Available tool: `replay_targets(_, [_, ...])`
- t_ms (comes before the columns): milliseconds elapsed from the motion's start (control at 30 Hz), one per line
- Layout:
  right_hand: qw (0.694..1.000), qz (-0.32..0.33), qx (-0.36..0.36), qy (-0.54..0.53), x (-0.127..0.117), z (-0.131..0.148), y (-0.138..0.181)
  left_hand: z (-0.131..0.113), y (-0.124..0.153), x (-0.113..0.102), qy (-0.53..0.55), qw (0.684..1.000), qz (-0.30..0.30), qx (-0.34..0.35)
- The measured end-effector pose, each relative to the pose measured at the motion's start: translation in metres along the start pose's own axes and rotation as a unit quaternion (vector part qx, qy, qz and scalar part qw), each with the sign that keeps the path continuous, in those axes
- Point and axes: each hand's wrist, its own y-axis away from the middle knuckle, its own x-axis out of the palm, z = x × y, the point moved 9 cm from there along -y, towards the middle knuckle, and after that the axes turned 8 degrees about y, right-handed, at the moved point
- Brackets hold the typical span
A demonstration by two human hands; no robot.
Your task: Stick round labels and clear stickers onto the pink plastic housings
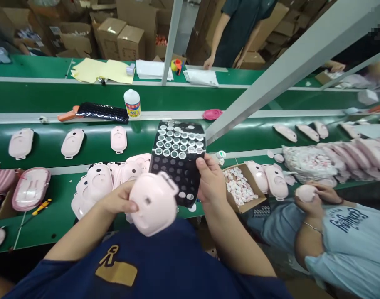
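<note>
Near my chest, my left hand (124, 198) grips a pale pink plastic lid (155, 209) by its left edge. The lid has a small dark square mark and a clip tab at its upper right. My right hand (211, 178) pinches a black sheet of round stickers (177, 160) at its right edge. Rows of silvery circles fill the sheet's upper half, and dark spots show lower down. The lid overlaps the sheet's lower left part; whether they touch, I cannot tell. Behind my left forearm lies a pile of similar pink lids (98, 182).
Three pink lids (72, 143) sit spaced along the green conveyor belt (49, 124). A glue bottle (132, 104) stands at the middle rail. On my right are a carton of small parts (241, 187), a slanting grey post (271, 74) and a co-worker holding a pink piece (306, 193).
</note>
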Motion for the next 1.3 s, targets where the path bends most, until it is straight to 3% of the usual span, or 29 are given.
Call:
replay_targets(67, [0.998, 0.043, -0.025, 0.031, 0.011, 0.008, 0.005, 0.002, -0.003, 0.014, 0.014, 0.998, 0.059, -0.007])
replay_targets(167, [0.969, 0.089, -0.152, 0.173, 0.013, 0.035, 0.021, -0.008, -0.006, 0.007, -0.024, 0.997, 0.044, 0.066])
replay_targets(233, [0.907, 0.132, -0.242, 0.320, 0.018, 0.049, 0.035, -0.017, -0.003, 0.008, -0.106, 0.983, 0.079, 0.130])
replay_targets(300, [0.833, 0.190, -0.300, 0.424, 0.026, 0.052, 0.047, -0.024, 0.004, 0.018, -0.172, 0.955, 0.155, 0.184])
replay_targets(333, [0.807, 0.214, -0.322, 0.446, 0.030, 0.052, 0.051, -0.026, 0.008, 0.023, -0.189, 0.941, 0.193, 0.204])
replay_targets(400, [0.785, 0.237, -0.364, 0.441, 0.033, 0.054, 0.058, -0.030, 0.013, 0.030, -0.206, 0.920, 0.238, 0.232])
replay_targets(467, [0.789, 0.222, -0.392, 0.417, 0.031, 0.058, 0.062, -0.033, 0.016, 0.030, -0.228, 0.913, 0.234, 0.246])
replay_targets(667, [0.818, 0.125, -0.411, 0.384, 0.014, 0.063, 0.062, -0.054, 0.034, 0.017, -0.365, 0.875, 0.138, 0.285])
replay_targets(900, [0.815, 0.213, -0.427, 0.328, 0.033, 0.069, 0.068, -0.071, 0.035, 0.034, -0.466, 0.831, 0.227, 0.200])
replay_targets(1033, [0.818, 0.271, -0.403, 0.308, 0.041, 0.067, 0.068, -0.085, 0.032, 0.037, -0.481, 0.822, 0.193, 0.235])
replay_targets(1300, [0.851, 0.270, -0.337, 0.298, 0.023, 0.067, 0.054, -0.078, 0.040, 0.041, -0.464, 0.837, 0.146, 0.251])
